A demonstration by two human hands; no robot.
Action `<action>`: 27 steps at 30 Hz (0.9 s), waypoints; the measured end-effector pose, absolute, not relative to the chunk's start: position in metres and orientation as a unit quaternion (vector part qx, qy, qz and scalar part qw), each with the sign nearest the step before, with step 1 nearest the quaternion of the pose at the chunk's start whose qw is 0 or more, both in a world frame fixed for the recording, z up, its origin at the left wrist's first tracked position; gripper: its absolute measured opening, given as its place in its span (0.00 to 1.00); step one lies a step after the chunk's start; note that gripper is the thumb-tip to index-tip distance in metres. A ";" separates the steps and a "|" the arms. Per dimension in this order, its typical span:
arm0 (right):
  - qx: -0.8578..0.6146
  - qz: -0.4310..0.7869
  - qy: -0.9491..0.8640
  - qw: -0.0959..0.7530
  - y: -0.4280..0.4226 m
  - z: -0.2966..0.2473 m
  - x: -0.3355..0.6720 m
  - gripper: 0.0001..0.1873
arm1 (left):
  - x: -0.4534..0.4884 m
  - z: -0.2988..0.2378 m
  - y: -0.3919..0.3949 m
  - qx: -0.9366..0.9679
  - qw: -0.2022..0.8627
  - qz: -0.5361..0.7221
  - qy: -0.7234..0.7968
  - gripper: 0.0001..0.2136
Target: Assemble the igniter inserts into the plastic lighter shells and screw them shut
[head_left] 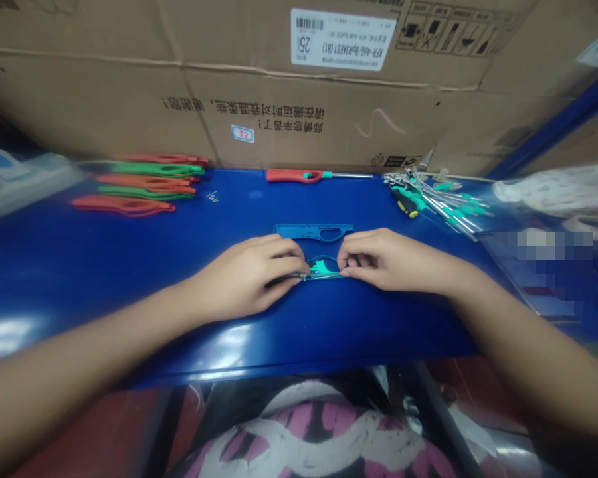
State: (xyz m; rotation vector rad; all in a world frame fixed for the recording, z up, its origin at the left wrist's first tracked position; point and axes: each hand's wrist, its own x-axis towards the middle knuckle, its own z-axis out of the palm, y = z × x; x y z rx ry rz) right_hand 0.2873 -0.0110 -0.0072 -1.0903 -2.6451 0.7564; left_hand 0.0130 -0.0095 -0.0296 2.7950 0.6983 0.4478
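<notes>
Head view: my left hand [259, 273] and right hand [379, 259] pinch opposite ends of a hollow blue shell [323, 257] containing a green insert [321, 267]; a second shell half [299, 232] lies just beyond, on the glossy surface [289, 342].

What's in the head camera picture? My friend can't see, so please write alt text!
A person's left hand and right hand handle a small blue shell with green parts inside on a blue table. Another blue shell lies behind it; farther back are orange and green shells, a red lighter and metal rods, before cardboard.
</notes>
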 end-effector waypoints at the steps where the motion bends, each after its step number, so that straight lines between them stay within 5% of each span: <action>1: -0.370 0.260 -0.886 0.099 -0.010 -0.007 0.288 0.04 | 0.013 -0.031 -0.009 0.952 0.113 0.155 0.237 0.10; 9: -0.391 0.089 -0.902 0.157 0.013 -0.019 0.311 0.14 | 0.004 -0.020 -0.002 0.958 0.058 0.104 0.259 0.14; 20: -0.457 0.073 -0.874 0.146 0.016 -0.020 0.309 0.05 | 0.002 -0.024 0.010 0.941 0.107 0.126 0.294 0.13; 23: -0.490 0.136 -0.825 0.247 0.015 -0.020 0.305 0.05 | 0.003 -0.024 0.010 0.937 0.066 0.177 0.295 0.17; 27: -0.482 0.368 -0.709 0.360 0.011 -0.018 0.295 0.13 | 0.002 -0.020 0.010 0.921 -0.024 0.256 0.294 0.23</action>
